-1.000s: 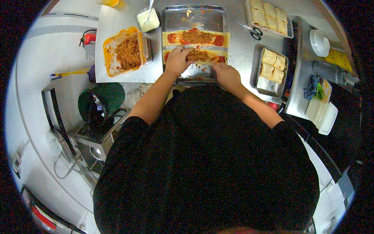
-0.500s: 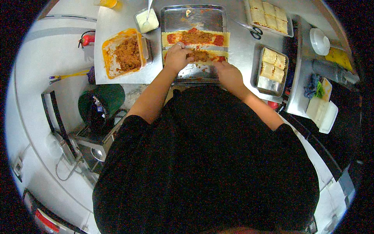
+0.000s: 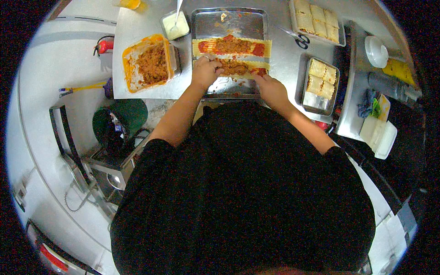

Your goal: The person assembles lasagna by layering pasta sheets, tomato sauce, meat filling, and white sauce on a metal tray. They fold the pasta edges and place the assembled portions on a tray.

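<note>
Two ridged lasagna sheets lie across a metal tray, the far sheet (image 3: 197, 47) and the near sheet (image 3: 250, 65), both topped with red sauce and minced meat. My left hand (image 3: 205, 73) is closed over the near sheet's left end, its curled fingertips against the meat filling (image 3: 234, 67). At the other end, my right hand (image 3: 272, 90) pinches the near sheet's front right edge. Crumbs of meat lie on the metal tray (image 3: 229, 30) in front of that sheet. The fingertips of both hands are partly hidden.
Left of the tray stand an orange-stained tub of minced meat (image 3: 125, 55) and a tub of white sauce (image 3: 170, 30) with a spoon. To the right are scissors (image 3: 301, 42), a large tray of pasta rolls (image 3: 342, 39) and a smaller roll tray (image 3: 317, 103). A dark green bin (image 3: 133, 114) stands below left.
My left hand has shifted slightly toward me and to the left, its fingers more curled at the near sheet. My right hand stays at the right end, almost unmoved.
</note>
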`<act>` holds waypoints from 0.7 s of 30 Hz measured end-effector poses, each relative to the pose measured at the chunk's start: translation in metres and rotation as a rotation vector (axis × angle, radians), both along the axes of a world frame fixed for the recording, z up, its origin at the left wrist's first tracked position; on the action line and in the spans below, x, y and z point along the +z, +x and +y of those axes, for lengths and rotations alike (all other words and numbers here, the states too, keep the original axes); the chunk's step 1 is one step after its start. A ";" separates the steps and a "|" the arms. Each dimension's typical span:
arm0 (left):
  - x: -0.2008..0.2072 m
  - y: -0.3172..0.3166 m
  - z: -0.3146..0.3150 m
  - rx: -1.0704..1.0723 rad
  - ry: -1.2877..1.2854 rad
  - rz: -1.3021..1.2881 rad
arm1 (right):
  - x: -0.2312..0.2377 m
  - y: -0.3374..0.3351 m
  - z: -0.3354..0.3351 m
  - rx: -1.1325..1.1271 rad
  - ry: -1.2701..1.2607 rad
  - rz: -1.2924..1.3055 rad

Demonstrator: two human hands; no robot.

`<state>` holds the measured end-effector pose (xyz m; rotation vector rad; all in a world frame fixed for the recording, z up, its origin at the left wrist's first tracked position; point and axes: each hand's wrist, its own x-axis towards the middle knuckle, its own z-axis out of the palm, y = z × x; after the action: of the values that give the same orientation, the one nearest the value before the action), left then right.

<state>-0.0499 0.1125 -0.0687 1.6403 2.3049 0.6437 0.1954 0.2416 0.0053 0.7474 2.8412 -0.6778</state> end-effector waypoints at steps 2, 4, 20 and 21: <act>0.020 0.006 0.000 0.030 0.066 0.015 | 0.008 0.000 0.005 -0.012 0.003 -0.059; 0.049 0.005 -0.011 0.037 0.103 0.014 | 0.017 -0.010 0.006 -0.025 0.050 0.034; 0.137 -0.154 -0.195 0.373 0.031 0.129 | 0.109 -0.280 -0.074 0.514 0.175 -0.075; 0.134 -0.155 -0.196 0.375 0.034 0.121 | 0.108 -0.290 -0.080 0.536 0.216 -0.132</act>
<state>-0.2047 -0.0832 0.0654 1.2993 2.7344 0.6760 -0.0946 0.1614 0.1136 0.0279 2.8218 -0.2340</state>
